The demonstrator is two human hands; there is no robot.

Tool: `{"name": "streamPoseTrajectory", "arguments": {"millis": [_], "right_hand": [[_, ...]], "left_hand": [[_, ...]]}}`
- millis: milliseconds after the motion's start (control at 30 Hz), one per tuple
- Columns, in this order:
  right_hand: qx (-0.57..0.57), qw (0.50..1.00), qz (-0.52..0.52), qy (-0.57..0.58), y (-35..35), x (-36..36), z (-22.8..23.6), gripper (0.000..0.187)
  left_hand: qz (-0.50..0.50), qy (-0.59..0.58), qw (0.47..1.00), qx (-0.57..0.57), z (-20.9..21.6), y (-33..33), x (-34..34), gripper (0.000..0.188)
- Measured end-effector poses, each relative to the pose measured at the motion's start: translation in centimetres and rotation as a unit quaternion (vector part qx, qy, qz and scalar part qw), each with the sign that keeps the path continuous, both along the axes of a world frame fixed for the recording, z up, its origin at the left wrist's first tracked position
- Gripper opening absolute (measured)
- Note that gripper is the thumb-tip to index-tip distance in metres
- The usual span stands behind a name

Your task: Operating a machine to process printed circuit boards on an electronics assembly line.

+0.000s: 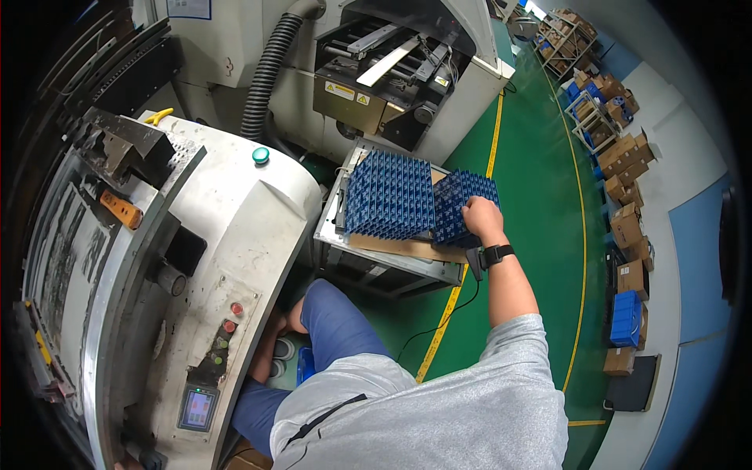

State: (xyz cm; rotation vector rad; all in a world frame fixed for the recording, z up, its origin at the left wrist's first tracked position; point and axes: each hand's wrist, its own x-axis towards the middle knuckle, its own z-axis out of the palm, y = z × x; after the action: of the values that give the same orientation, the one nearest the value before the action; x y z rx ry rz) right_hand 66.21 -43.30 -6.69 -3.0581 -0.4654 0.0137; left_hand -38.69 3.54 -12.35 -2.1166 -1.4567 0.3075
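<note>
My right hand (pixel 483 218), with a black band and small device (pixel 487 257) on its wrist, reaches over the right-hand group of blue circuit boards (pixel 454 213). Its fingers are curled at those boards' right side; the fingertips are hidden, so what they grip cannot be made out. To the left is a larger group of blue circuit boards (pixel 390 194), packed closely in rows. Both groups sit on brown cardboard (pixel 403 246) atop a low metal cart (pixel 368 262). My left hand does not show.
A white machine with buttons and a small screen (pixel 198 409) stands at left. Beyond the cart is another machine with an open bay (pixel 384 78); a ribbed black hose (pixel 270 74) hangs beside it. Cartons (pixel 627 223) and a blue crate (pixel 625 319) line the right wall.
</note>
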Motion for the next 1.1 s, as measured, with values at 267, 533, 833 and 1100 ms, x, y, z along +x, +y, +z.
{"name": "streamPoseTrajectory", "arguments": {"millis": [267, 533, 833, 1100], "right_hand": [[0.094, 0.991, 0.068, 0.063, 4.0, -1.0, -1.4, 0.026], [0.079, 0.985, 0.074, 0.133, 4.8, 0.0, -2.7, 0.022], [0.058, 0.995, 0.077, 0.021, 5.0, 0.7, 0.6, 0.021], [0.207, 0.941, 0.065, -0.258, 5.3, -1.5, 11.9, 0.021]], "left_hand": [[-0.046, -0.037, 0.997, 0.056, 0.3, 0.8, -0.5, 0.036], [-0.049, -0.493, 0.868, -0.019, 1.0, -0.3, 3.6, 0.033], [-0.058, -0.381, 0.92, 0.066, 2.8, -2.1, 6.7, 0.033], [-0.047, -0.391, 0.915, 0.089, 0.9, -1.4, 5.9, 0.034]]}}
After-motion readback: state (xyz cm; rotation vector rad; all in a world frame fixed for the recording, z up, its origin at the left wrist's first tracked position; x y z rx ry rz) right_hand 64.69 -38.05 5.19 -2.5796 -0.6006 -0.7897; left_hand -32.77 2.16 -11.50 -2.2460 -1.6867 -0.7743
